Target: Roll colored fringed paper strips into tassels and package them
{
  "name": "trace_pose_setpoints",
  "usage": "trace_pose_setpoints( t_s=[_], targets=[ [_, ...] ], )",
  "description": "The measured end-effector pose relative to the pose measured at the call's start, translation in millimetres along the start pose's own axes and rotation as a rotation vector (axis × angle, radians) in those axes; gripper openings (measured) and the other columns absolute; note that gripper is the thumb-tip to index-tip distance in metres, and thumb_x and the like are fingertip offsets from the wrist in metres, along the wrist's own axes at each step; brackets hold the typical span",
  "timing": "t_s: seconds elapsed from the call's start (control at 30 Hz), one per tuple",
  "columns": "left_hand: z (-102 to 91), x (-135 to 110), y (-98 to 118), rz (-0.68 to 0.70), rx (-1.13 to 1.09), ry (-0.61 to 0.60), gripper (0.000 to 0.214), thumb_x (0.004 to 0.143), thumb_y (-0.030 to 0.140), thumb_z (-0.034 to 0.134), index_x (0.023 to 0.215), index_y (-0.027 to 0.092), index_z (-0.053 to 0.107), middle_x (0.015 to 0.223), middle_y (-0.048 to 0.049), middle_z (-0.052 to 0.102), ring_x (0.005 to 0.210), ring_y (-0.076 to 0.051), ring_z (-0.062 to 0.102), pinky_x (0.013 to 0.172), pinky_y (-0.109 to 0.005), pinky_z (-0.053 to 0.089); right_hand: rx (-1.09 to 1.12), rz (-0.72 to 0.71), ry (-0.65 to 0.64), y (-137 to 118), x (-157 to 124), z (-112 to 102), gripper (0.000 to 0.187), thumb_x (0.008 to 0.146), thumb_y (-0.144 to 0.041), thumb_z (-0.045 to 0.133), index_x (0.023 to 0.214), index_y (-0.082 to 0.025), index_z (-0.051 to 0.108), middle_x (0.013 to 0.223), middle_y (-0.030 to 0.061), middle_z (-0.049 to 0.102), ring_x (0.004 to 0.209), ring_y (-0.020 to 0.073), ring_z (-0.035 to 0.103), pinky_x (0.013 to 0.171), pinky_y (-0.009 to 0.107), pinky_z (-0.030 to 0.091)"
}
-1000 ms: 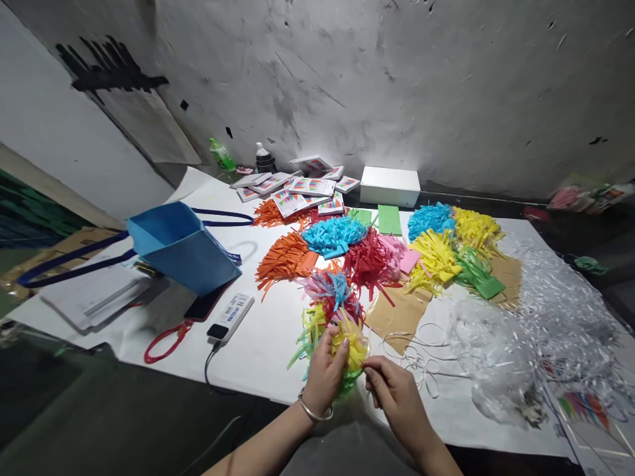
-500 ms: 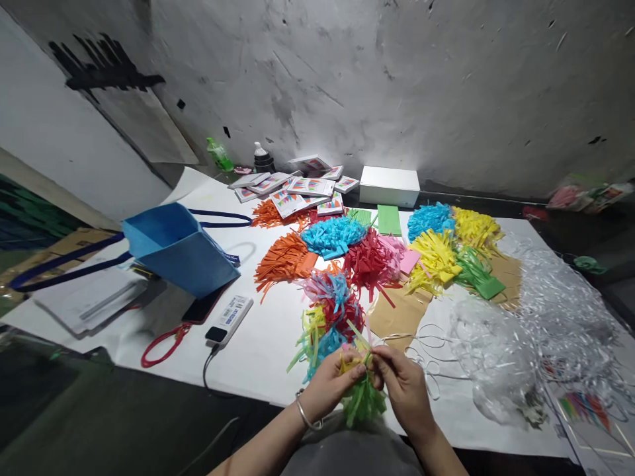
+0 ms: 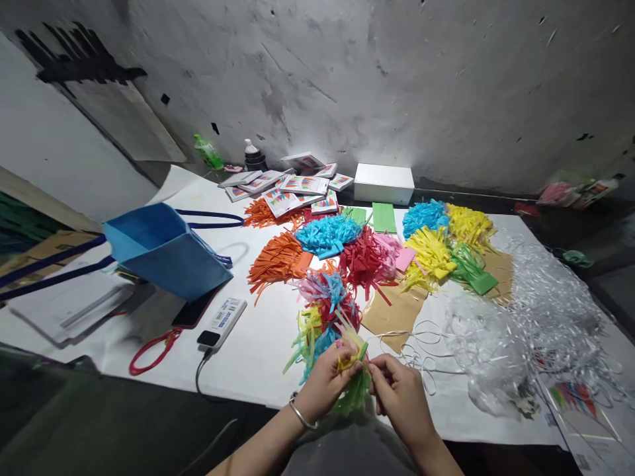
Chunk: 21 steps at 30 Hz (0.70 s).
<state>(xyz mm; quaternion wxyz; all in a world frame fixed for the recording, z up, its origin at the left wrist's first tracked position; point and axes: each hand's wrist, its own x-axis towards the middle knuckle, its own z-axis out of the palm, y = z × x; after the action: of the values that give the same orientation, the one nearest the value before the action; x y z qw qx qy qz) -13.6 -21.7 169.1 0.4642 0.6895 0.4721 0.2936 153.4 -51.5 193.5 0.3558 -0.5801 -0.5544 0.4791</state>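
Note:
Close to the table's front edge, my left hand (image 3: 331,375), with a metal bangle at its wrist, is closed round the middle of a tissue-paper tassel. Green strips of this tassel (image 3: 354,395) hang below the fingers, and pale strips stick out above them. My right hand (image 3: 399,391) pinches at the tassel's right side; what exactly lies between its fingertips is too small to make out. Just beyond the hands lies a row of bunched tassels (image 3: 325,311) in pink, blue, red and yellow. A brown paper sheet (image 3: 391,309) lies behind my right hand.
Fringed paper bundles, orange (image 3: 278,259), blue (image 3: 328,233), red (image 3: 362,258) and yellow (image 3: 429,254), spread across the middle. Flat printed packs (image 3: 302,185) and a white box (image 3: 383,183) stand behind. Left are a blue bag (image 3: 169,254) and power bank (image 3: 223,322); right, tangled white ribbon (image 3: 555,297).
The view has shifted slightly. My right hand has drawn a little apart from the left and lower, and the green strips now sit more beneath my left hand.

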Motion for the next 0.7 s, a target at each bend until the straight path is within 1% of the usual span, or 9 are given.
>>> trace_pose_setpoints(
  t_s=[0.17, 0.23, 0.33, 0.4, 0.47, 0.53, 0.6, 0.67, 0.7],
  targets=[
    [0.6, -2.6, 1.5, 0.06, 0.147, -0.055, 0.017, 0.089, 0.025, 0.046, 0.085, 0.019, 0.061, 0.091, -0.0057, 0.055, 0.081, -0.017, 0.052, 0.073, -0.028, 0.043, 0.051, 0.053, -0.027, 1.0, 2.7, -2.9, 0.033, 0.087, -0.049, 0.051, 0.077, -0.018, 0.061, 0.056, -0.0013, 0.06, 0.034, 0.0098, 0.052, 0.034, 0.018, 0.036],
    [0.9, -3.7, 1.6, 0.082, 0.235, -0.081, 0.016, 0.086, 0.017, 0.046, 0.089, 0.02, 0.062, 0.094, -0.0059, 0.055, 0.082, -0.017, 0.054, 0.073, -0.027, 0.044, 0.124, 0.094, -0.039, 2.3, 4.5, -2.8, 0.035, 0.084, -0.052, 0.054, 0.085, -0.018, 0.06, 0.057, -0.0017, 0.061, 0.034, 0.0111, 0.054, 0.034, 0.019, 0.037],
    [1.6, -4.6, 1.0, 0.12, 0.341, -0.123, 0.022, 0.08, 0.009, 0.046, 0.091, 0.02, 0.062, 0.098, -0.0068, 0.056, 0.085, -0.018, 0.055, 0.071, -0.026, 0.044, 0.307, 0.177, -0.086, 6.1, 7.6, -0.6, 0.048, 0.079, -0.057, 0.059, 0.105, -0.017, 0.056, 0.059, -0.0035, 0.061, 0.037, 0.0139, 0.057, 0.036, 0.022, 0.042],
    [2.7, -5.0, 0.2, 0.133, 0.392, -0.134, 0.023, 0.08, 0.008, 0.045, 0.091, 0.02, 0.061, 0.1, -0.0071, 0.056, 0.084, -0.018, 0.056, 0.07, -0.026, 0.043, 0.379, 0.199, -0.113, 9.9, 9.3, 1.3, 0.05, 0.078, -0.057, 0.061, 0.106, -0.016, 0.057, 0.06, -0.0034, 0.061, 0.038, 0.0133, 0.057, 0.037, 0.022, 0.043],
    [4.3, -5.6, -0.7, 0.136, 0.423, -0.134, 0.023, 0.081, 0.008, 0.045, 0.091, 0.021, 0.061, 0.101, -0.0068, 0.057, 0.083, -0.017, 0.057, 0.069, -0.025, 0.044, 0.369, 0.175, -0.115, 13.4, 9.9, 2.3, 0.046, 0.079, -0.056, 0.06, 0.1, -0.015, 0.06, 0.061, -0.0025, 0.062, 0.037, 0.0111, 0.056, 0.037, 0.02, 0.041],
    [5.4, -6.2, -1.4, 0.133, 0.43, -0.133, 0.023, 0.08, 0.009, 0.047, 0.093, 0.021, 0.061, 0.1, -0.0065, 0.057, 0.082, -0.017, 0.057, 0.069, -0.025, 0.044, 0.35, 0.14, -0.126, 15.7, 9.5, 1.5, 0.044, 0.082, -0.055, 0.058, 0.1, -0.015, 0.061, 0.063, -0.0014, 0.062, 0.037, 0.0101, 0.055, 0.037, 0.02, 0.041],
    [5.3, -6.7, -1.5, 0.125, 0.406, -0.117, 0.024, 0.079, 0.01, 0.048, 0.094, 0.021, 0.061, 0.098, -0.0061, 0.057, 0.083, -0.018, 0.057, 0.069, -0.026, 0.044, 0.375, 0.118, -0.15, 16.3, 8.1, -1.5, 0.044, 0.083, -0.054, 0.057, 0.106, -0.016, 0.059, 0.068, 0.0001, 0.064, 0.043, 0.0118, 0.059, 0.043, 0.023, 0.048],
    [4.0, -7.0, -0.9, 0.112, 0.368, -0.096, 0.024, 0.078, 0.01, 0.047, 0.094, 0.022, 0.061, 0.097, -0.0054, 0.056, 0.083, -0.018, 0.056, 0.071, -0.026, 0.045, 0.414, 0.108, -0.183, 15.9, 6.4, -5.6, 0.044, 0.085, -0.052, 0.056, 0.113, -0.017, 0.055, 0.076, 0.002, 0.065, 0.054, 0.015, 0.064, 0.053, 0.029, 0.054],
    [3.2, -7.1, -0.5, 0.106, 0.353, -0.092, 0.024, 0.078, 0.009, 0.047, 0.093, 0.022, 0.061, 0.096, -0.005, 0.056, 0.083, -0.018, 0.055, 0.072, -0.026, 0.045, 0.413, 0.101, -0.188, 15.7, 5.6, -7.6, 0.044, 0.085, -0.05, 0.055, 0.115, -0.018, 0.053, 0.079, 0.0027, 0.065, 0.059, 0.0163, 0.066, 0.057, 0.031, 0.056]
  ],
)
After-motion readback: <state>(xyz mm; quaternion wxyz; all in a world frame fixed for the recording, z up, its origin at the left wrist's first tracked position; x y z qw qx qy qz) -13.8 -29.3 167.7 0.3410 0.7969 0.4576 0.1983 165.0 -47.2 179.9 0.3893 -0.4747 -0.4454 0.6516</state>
